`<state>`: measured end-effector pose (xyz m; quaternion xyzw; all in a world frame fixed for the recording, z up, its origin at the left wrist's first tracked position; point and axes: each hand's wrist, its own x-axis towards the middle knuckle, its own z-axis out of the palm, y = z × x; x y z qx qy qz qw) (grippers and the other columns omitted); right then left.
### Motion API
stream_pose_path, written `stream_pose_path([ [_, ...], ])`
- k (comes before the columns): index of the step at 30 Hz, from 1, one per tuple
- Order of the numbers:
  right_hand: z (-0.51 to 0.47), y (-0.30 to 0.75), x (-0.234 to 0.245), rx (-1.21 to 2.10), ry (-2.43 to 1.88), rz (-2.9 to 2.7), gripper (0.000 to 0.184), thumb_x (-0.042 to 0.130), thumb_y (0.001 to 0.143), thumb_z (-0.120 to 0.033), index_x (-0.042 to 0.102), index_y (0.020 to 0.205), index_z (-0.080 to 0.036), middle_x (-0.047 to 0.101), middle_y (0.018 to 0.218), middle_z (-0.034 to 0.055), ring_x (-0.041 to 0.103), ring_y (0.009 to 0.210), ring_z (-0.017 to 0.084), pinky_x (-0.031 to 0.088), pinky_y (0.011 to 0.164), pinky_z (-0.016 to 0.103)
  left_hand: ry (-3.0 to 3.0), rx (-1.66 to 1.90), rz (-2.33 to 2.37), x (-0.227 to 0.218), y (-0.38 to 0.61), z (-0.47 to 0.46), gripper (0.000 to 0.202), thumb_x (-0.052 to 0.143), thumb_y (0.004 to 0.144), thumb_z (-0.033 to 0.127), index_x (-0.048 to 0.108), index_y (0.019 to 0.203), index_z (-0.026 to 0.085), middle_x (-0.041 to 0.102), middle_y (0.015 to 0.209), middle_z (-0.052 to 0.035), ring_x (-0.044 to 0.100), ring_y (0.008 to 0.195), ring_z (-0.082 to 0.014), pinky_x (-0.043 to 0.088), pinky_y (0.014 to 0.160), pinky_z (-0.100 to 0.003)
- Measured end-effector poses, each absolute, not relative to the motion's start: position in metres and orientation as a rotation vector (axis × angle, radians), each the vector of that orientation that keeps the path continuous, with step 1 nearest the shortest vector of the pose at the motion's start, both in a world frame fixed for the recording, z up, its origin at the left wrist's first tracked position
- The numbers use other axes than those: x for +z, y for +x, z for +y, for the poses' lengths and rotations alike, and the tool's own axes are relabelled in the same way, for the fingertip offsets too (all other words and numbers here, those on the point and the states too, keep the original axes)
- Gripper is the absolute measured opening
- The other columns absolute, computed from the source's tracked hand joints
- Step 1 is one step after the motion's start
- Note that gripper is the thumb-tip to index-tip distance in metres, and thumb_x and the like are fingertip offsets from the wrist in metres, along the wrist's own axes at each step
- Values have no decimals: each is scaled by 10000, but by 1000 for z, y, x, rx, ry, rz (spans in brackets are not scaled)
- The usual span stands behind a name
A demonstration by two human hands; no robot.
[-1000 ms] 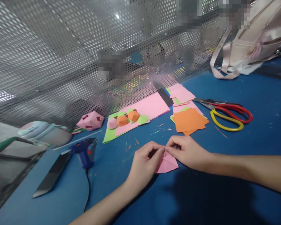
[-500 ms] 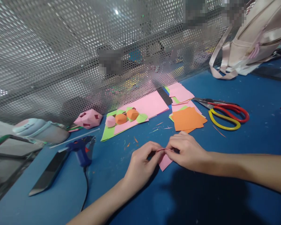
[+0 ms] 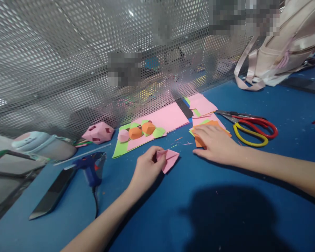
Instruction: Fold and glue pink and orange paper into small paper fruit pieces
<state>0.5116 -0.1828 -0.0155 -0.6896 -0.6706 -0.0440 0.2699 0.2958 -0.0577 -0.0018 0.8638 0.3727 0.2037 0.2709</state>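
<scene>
Paper, pink and folded, should handle light and crease easily; I advise gripping its edge. Left hand pinches it; right hand lies unclenched over orange squares.

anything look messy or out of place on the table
Thin paper scraps lie loose on the blue table in front of the pink sheet, looking like stray litter. The orange paper under the right hand sits askew over other coloured pieces, not neatly squared up. Nothing looks spilled or clearly damaged.
</scene>
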Motion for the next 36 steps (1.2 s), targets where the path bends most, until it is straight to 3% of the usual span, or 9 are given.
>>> stream_pose_path([
  [7,-180,533,-22,-234,-2126,-1819,312,498,863,-422,573,953,-132,651,953,148,597,869,301,422,703,378,2435,705,1144,-11,293,-16,273,487,807,304,606,1005,157,646,800,-30,563,691,-182,410,647,-271],
  [12,-180,533,-23,-305,-2136,-1824,248,377,918,-267,590,874,-147,662,857,113,602,773,247,372,605,321,2386,697,1099,-13,290,-9,365,446,848,392,574,1088,148,638,858,-46,568,726,-185,425,666,-278],
  [16,-180,535,-24,-330,-2096,-1799,281,343,924,-211,614,908,-140,669,892,125,598,804,242,380,655,335,2443,715,1098,-16,290,-9,404,512,810,400,566,1126,153,630,826,-36,561,702,-179,427,671,-280],
  [22,-184,533,-11,-296,-1757,-1665,255,403,919,-248,635,983,-165,649,1048,104,540,1020,257,359,898,404,2508,766,1109,-23,292,-7,335,519,790,302,598,1084,163,617,738,-11,539,629,-159,418,622,-259],
  [26,-187,521,4,80,-1528,-1274,198,498,882,-319,643,861,-187,656,907,48,588,880,213,446,790,356,2451,845,1093,-22,294,-3,348,527,807,338,587,1095,151,646,905,-59,581,738,-180,454,665,-275],
  [28,-188,514,5,437,-1388,-1058,189,545,855,-355,643,867,-194,663,887,33,613,845,204,480,728,329,2449,961,1045,-16,293,-5,363,540,815,354,565,1117,153,613,1079,-99,581,922,-213,469,736,-294],
  [31,-186,505,-2,882,-1139,-802,185,610,813,-365,641,897,-203,682,920,32,637,867,194,508,749,314,2417,1160,908,-4,292,-21,316,555,830,326,563,1105,169,521,1251,-116,470,1170,-242,433,898,-332],
  [33,-185,500,-10,1062,-1061,-705,187,631,797,-361,638,882,-195,689,908,42,648,846,187,515,756,310,2259,1118,826,3,294,-39,277,516,867,318,561,1106,187,548,1208,-94,531,1076,-209,435,905,-336],
  [36,-185,494,-19,1168,-1077,-663,211,642,785,-374,634,859,-177,692,885,53,648,784,175,513,706,296,1889,826,721,6,298,-67,262,463,900,351,581,1066,187,613,1060,-76,597,884,-174,483,777,-303],
])
